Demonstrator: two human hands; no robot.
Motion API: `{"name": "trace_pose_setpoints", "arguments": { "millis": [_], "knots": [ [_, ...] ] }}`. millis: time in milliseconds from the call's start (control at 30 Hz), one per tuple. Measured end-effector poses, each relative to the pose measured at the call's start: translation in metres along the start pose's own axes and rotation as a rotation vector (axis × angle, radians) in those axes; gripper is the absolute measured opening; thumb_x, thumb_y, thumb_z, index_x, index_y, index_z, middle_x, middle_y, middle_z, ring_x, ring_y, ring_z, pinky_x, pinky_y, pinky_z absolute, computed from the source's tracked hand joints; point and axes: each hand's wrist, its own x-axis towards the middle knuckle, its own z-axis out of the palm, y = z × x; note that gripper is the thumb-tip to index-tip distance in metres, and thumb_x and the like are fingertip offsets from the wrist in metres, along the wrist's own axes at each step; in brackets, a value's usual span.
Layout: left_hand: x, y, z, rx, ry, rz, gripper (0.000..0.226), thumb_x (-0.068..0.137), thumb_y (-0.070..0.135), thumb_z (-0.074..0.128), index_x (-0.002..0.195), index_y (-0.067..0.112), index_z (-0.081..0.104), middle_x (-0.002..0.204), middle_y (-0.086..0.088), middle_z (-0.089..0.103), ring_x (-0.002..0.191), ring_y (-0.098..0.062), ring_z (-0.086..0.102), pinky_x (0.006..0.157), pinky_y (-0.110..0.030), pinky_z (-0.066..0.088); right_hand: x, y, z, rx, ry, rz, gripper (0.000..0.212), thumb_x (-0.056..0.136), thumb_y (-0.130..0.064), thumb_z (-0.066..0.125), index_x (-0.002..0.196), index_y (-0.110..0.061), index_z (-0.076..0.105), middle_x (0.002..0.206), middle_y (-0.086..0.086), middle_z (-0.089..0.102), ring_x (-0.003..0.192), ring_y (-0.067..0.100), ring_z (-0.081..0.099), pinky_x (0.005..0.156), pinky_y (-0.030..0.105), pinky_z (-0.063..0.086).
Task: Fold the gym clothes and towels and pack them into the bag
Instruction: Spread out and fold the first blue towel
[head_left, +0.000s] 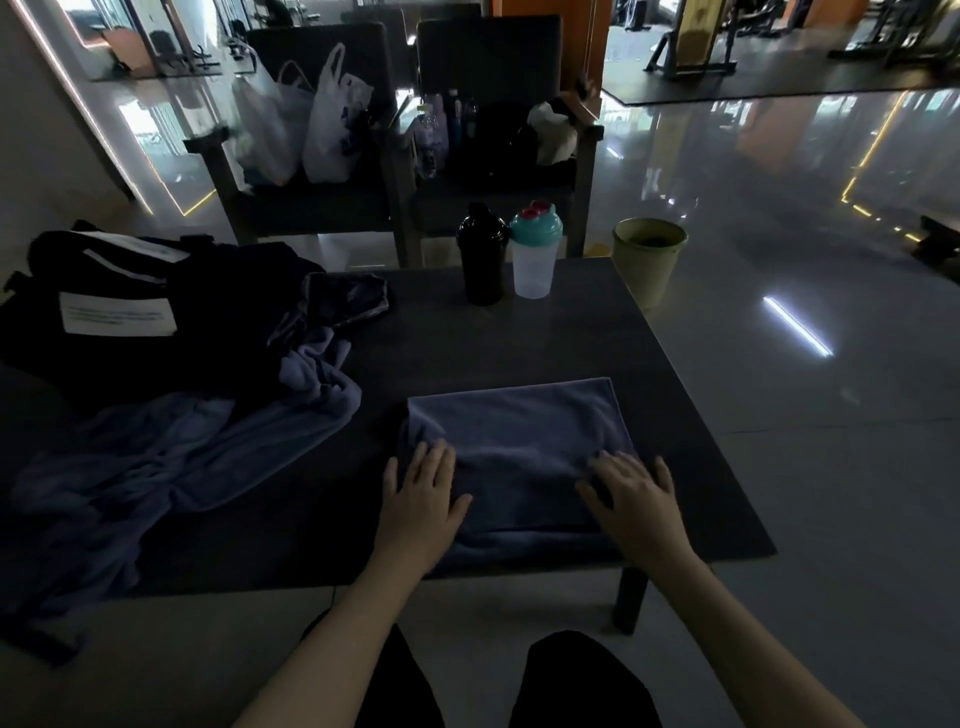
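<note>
Both the left hand (420, 493) and right hand (636, 496) press flat, fingers spread, holding nothing, on the folded blue-grey terry towel (519, 426) at the dark table's (597, 332) near edge, its long axis running left-right between them, equally near to each.

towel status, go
Left hand and right hand flat on folded towel. Bag far left. Loose pile lies against it.

A black shaker bottle (482, 254) and a clear shaker bottle with a teal lid (535, 252) stand side by side at the surface's (467, 338) far edge. A pale green bin (648, 260) sits on the floor just beyond its far right corner. White plastic bags (301, 124) fill a dark chair (311, 208) behind.
</note>
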Motion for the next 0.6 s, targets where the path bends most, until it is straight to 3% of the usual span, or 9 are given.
{"name": "trace_pose_setpoints", "arguments": {
  "millis": [100, 200, 267, 333, 400, 433, 500, 567, 600],
  "knots": [
    [-0.022, 0.007, -0.004, -0.002, -0.145, 0.213, 0.117, 0.059, 0.086, -0.02, 0.152, 0.022, 0.012, 0.16, 0.005, 0.003, 0.147, -0.014, -0.001, 0.117, -0.039, -0.001, -0.032, 0.011, 0.0, -0.103, -0.171, -0.023, 0.092, 0.073, -0.08, 0.002, 0.15, -0.032, 0.012, 0.16, -0.008, 0.001, 0.147, 0.016, 0.001, 0.117, 0.047, 0.0],
    [-0.036, 0.009, -0.007, 0.028, -0.264, 0.221, 0.117, 0.057, 0.089, 0.001, 0.153, 0.022, 0.001, 0.16, 0.004, -0.011, 0.147, -0.016, -0.01, 0.118, -0.042, -0.003, -0.046, 0.02, -0.005, -0.128, -0.233, -0.041, 0.122, 0.047, -0.092, -0.021, 0.151, -0.032, 0.0, 0.157, -0.009, -0.014, 0.146, 0.016, -0.007, 0.115, 0.047, -0.008],
    [-0.041, 0.007, -0.01, 0.099, -0.27, 0.251, 0.098, 0.08, 0.076, 0.037, 0.153, 0.023, -0.001, 0.16, 0.003, -0.011, 0.147, -0.018, -0.008, 0.119, -0.041, 0.001, -0.053, 0.021, -0.011, -0.136, -0.277, -0.074, 0.116, 0.054, -0.094, -0.007, 0.151, -0.03, -0.004, 0.153, -0.009, -0.021, 0.146, 0.016, -0.009, 0.115, 0.048, -0.009],
    [-0.042, 0.001, -0.011, 0.097, -0.225, 0.268, 0.084, 0.089, 0.046, 0.056, 0.153, 0.024, 0.007, 0.16, 0.004, -0.002, 0.147, -0.018, 0.002, 0.118, -0.037, 0.008, -0.06, 0.022, -0.015, -0.188, -0.286, -0.12, 0.1, 0.074, -0.084, 0.028, 0.151, -0.029, -0.005, 0.155, -0.007, -0.018, 0.147, 0.018, -0.007, 0.115, 0.048, -0.006],
    [-0.042, -0.006, -0.012, 0.031, -0.175, 0.289, 0.075, 0.089, 0.032, 0.06, 0.151, 0.023, 0.019, 0.159, 0.002, 0.011, 0.146, -0.017, 0.013, 0.115, -0.031, 0.017, -0.064, 0.023, -0.016, -0.213, -0.256, -0.158, 0.088, 0.085, -0.061, 0.05, 0.152, -0.027, 0.004, 0.159, -0.003, -0.005, 0.147, 0.019, 0.003, 0.116, 0.05, 0.001],
    [-0.043, -0.008, -0.013, -0.019, -0.161, 0.295, 0.07, 0.088, 0.027, 0.06, 0.149, 0.022, 0.026, 0.158, 0.002, 0.016, 0.145, -0.016, 0.017, 0.114, -0.029, 0.02, -0.066, 0.023, -0.017, -0.203, -0.202, -0.183, 0.084, 0.084, -0.05, 0.061, 0.151, -0.024, 0.018, 0.159, 0.0, 0.008, 0.146, 0.021, 0.016, 0.114, 0.053, 0.011],
    [-0.045, -0.01, -0.017, -0.146, -0.162, 0.264, 0.06, 0.09, 0.018, 0.057, 0.146, 0.02, 0.036, 0.156, 0.003, 0.023, 0.143, -0.014, 0.021, 0.113, -0.026, 0.023, -0.067, 0.026, -0.018, -0.178, -0.059, -0.218, 0.077, 0.061, -0.029, 0.086, 0.131, -0.016, 0.056, 0.14, 0.007, 0.051, 0.123, 0.026, 0.055, 0.096, 0.059, 0.04],
    [-0.045, -0.011, -0.022, -0.248, -0.157, 0.208, 0.051, 0.091, 0.009, 0.052, 0.141, 0.019, 0.045, 0.154, 0.004, 0.03, 0.141, -0.013, 0.025, 0.113, -0.026, 0.024, -0.069, 0.03, -0.013, -0.126, 0.027, -0.225, 0.062, 0.048, -0.012, 0.089, 0.107, -0.014, 0.071, 0.116, 0.008, 0.068, 0.098, 0.027, 0.069, 0.078, 0.057, 0.051],
    [-0.045, -0.012, -0.024, -0.269, -0.148, 0.187, 0.05, 0.091, 0.005, 0.05, 0.139, 0.018, 0.048, 0.152, 0.004, 0.034, 0.14, -0.013, 0.027, 0.113, -0.027, 0.026, -0.069, 0.03, -0.013, -0.089, 0.049, -0.224, 0.055, 0.051, -0.006, 0.084, 0.104, -0.014, 0.072, 0.114, 0.009, 0.069, 0.097, 0.028, 0.069, 0.079, 0.057, 0.05]
  ]
}}
